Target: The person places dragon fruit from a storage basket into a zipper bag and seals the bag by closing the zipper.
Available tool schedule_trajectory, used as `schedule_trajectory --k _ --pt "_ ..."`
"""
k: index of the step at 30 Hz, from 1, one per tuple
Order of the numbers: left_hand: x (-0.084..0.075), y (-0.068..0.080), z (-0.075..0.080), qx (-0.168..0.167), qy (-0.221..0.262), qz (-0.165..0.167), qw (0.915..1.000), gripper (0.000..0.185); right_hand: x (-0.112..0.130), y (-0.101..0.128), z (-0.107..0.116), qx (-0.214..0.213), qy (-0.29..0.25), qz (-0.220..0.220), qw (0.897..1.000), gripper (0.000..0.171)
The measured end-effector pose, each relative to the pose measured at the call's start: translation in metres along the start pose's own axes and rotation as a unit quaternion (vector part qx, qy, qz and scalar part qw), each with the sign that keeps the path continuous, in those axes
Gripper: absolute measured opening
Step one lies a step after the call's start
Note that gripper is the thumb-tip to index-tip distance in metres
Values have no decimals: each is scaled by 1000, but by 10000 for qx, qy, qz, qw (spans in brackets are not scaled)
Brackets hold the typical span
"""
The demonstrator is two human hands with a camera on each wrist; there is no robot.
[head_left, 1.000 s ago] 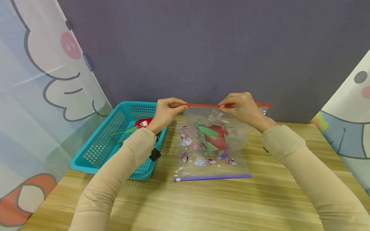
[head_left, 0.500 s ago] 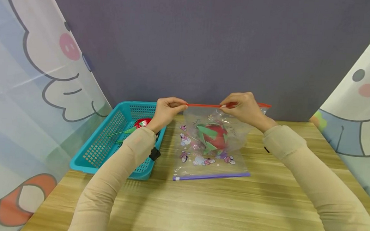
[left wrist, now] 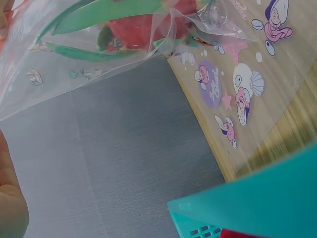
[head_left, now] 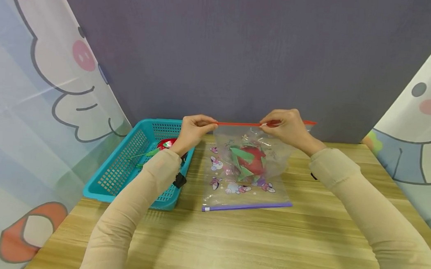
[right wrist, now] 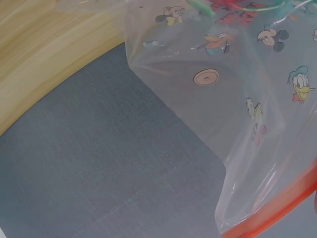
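A clear zip bag (head_left: 248, 169) printed with cartoon figures stands on the wooden table (head_left: 231, 242), its red zip strip (head_left: 238, 123) held up level. Inside it lies a red and green item (head_left: 249, 161). My left hand (head_left: 195, 130) pinches the strip's left end. My right hand (head_left: 288, 128) pinches the white slider farther right along the strip. The left wrist view shows the bag (left wrist: 148, 44) with the red and green item (left wrist: 133, 25) from below. The right wrist view shows the bag's clear wall (right wrist: 233, 99) and the red strip (right wrist: 277, 208).
A teal plastic basket (head_left: 124, 166) sits left of the bag, holding a red item (head_left: 167, 143) with green stems. A purple wall stands behind the table. Printed curtains hang on both sides.
My right hand has slid a little to the right along the red strip. The left hand and the bag have stayed in place.
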State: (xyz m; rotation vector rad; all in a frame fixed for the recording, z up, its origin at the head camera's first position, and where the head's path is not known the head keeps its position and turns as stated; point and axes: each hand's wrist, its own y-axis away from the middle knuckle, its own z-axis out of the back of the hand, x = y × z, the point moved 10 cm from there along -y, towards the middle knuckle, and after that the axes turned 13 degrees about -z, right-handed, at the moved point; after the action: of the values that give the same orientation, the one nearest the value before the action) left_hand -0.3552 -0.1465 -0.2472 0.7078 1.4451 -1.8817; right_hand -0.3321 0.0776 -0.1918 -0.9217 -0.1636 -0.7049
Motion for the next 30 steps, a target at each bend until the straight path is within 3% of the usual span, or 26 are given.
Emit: schedule_trajectory --k 8,15,30 --pt "-2 -1 0 7 -9 110 9999 19 -1 3 4 -30 49 62 10000 8" --pt "-22 0 -1 -129 -57 134 9998 16 -2 3 8 -80 139 94 9998 8" --pt "-23 -1 1 -194 -76 85 9997 16 -5 6 12 -22 100 34 9999 10"
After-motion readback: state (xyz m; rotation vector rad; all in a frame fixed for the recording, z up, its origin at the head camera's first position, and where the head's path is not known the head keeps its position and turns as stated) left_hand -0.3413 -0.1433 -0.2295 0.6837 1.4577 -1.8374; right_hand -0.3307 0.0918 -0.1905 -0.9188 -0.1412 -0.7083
